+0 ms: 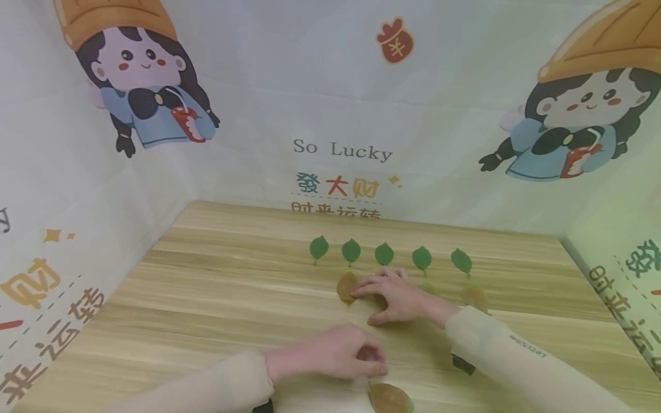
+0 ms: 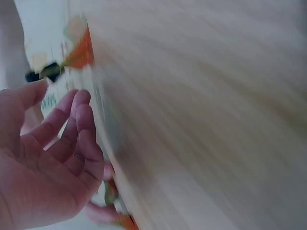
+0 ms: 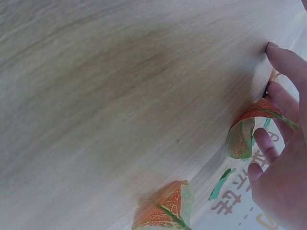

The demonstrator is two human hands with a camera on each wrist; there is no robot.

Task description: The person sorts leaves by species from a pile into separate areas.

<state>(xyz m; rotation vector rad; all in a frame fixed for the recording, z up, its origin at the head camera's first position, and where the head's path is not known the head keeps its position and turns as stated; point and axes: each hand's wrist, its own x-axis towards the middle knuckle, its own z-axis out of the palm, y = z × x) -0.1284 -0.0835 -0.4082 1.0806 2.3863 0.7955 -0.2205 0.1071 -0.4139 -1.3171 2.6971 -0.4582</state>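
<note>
My right hand (image 1: 395, 295) is low over the table with its fingers spread, the fingertips at the edge of an orange-brown leaf (image 1: 347, 288). In the right wrist view, a curled orange-and-green leaf (image 3: 252, 115) shows beside the fingers of this right hand (image 3: 283, 124), and another orange leaf (image 3: 165, 208) lies farther left. Nearer the front, my left hand (image 1: 338, 351) is above the table, just behind a brownish leaf (image 1: 391, 398). Seen from its wrist, the left hand (image 2: 57, 158) has loosely bent fingers and nothing between thumb and fingers.
A row of several green leaves (image 1: 384, 253) runs across the back of the wooden table (image 1: 206, 275). Another brownish leaf (image 1: 474, 295) lies near the right sleeve, partly covered by it. Printed cloth (image 1: 258, 103) hangs at the table's back and sides.
</note>
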